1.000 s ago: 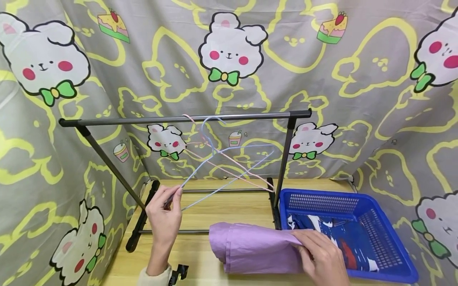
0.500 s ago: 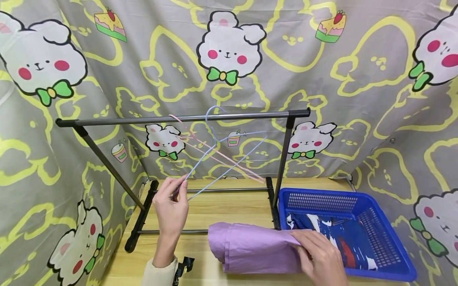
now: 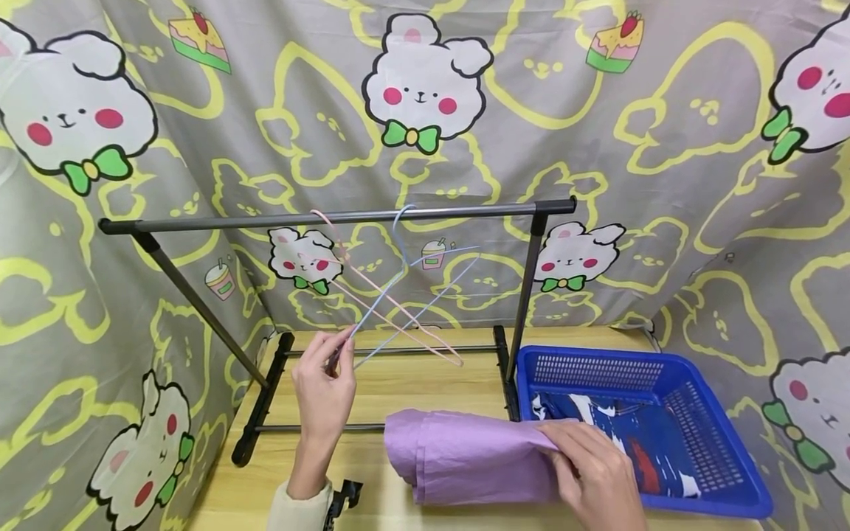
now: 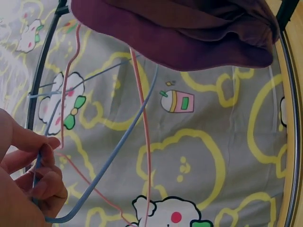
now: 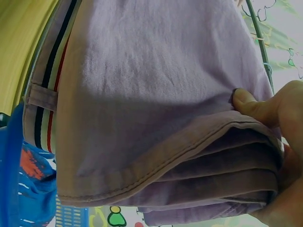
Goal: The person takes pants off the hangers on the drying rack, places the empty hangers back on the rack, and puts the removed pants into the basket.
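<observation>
My left hand pinches the lower left corner of a blue wire hanger, which is tilted, its hook overlapping the rack's top rail. A pink hanger hangs from the rail to its left, and its bars cross the blue one's in view. My right hand grips one end of folded purple trousers, thumb on top. The right wrist view shows the trousers' stacked layers, stitched hem and a belt loop beside a striped band. In the left wrist view, fingers curl round the blue wire.
A black metal clothes rack stands on the wooden table. Right of it is a blue plastic basket with dark blue printed clothing inside. A grey curtain with cartoon rabbits surrounds the table on the visible sides.
My left hand has moved up and right with the blue hanger, its hook shifting along the rail. The pink hanger has slid left and swung. The right hand and trousers stay nearly still.
</observation>
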The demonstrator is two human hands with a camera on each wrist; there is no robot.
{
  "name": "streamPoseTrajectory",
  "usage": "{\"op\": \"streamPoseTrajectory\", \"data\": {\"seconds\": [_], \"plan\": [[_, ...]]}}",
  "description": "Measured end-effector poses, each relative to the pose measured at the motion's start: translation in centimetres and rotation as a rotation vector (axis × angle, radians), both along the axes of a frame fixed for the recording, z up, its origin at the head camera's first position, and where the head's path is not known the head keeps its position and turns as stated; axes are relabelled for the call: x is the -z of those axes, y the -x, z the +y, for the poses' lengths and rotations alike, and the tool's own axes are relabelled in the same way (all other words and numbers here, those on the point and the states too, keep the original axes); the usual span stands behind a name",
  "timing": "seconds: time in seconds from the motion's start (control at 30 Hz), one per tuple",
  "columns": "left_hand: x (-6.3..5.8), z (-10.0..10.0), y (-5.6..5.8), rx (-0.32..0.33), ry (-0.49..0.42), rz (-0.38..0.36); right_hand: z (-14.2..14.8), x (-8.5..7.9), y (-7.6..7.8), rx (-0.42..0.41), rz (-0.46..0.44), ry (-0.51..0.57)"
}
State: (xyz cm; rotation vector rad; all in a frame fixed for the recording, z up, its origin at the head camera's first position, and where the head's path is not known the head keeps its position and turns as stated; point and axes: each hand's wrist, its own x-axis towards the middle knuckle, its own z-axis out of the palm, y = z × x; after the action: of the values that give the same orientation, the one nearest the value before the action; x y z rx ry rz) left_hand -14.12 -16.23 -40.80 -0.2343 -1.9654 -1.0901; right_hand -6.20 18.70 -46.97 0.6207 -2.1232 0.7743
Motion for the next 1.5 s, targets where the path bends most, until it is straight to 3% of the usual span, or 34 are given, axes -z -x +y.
{"op": "streamPoseTrajectory", "data": {"seconds": [0.23, 0.47, 0.6, 0.83, 1.0, 1.33, 1.5], "plan": [[-0.2, 0.0, -0.4, 0.003, 0.043, -0.038, -0.1, -0.5, 0.7, -0.035, 0.096, 0.024], [-0.8, 0.0, -1.4, -0.004, 0.105, -0.093, -0.1, -1.8, 0.9, -0.037, 0.062, 0.015], [-1.4, 0.1, -2.3, 0.013, 0.141, -0.07, 0.1, -2.4, 0.9, -0.031, 0.05, 0.014], [-2.1, 0.9, -3.2, 0.176, 0.203, 0.122, 0.2, -2.9, 1.2, -0.032, 0.057, 0.011], [-1.4, 1.6, -3.4, 0.317, 0.222, 0.156, 0.2, -2.9, 1.4, -0.038, 0.059, 0.014], [1.1, 2.7, -3.7, 0.481, 0.266, 0.065, -0.2, -2.7, 1.6, -0.058, 0.042, 0.016], [1.9, 3.0, -4.1, 0.558, 0.352, -0.091, -0.3, -2.6, 1.6, -0.063, 0.043, 0.013]]}}
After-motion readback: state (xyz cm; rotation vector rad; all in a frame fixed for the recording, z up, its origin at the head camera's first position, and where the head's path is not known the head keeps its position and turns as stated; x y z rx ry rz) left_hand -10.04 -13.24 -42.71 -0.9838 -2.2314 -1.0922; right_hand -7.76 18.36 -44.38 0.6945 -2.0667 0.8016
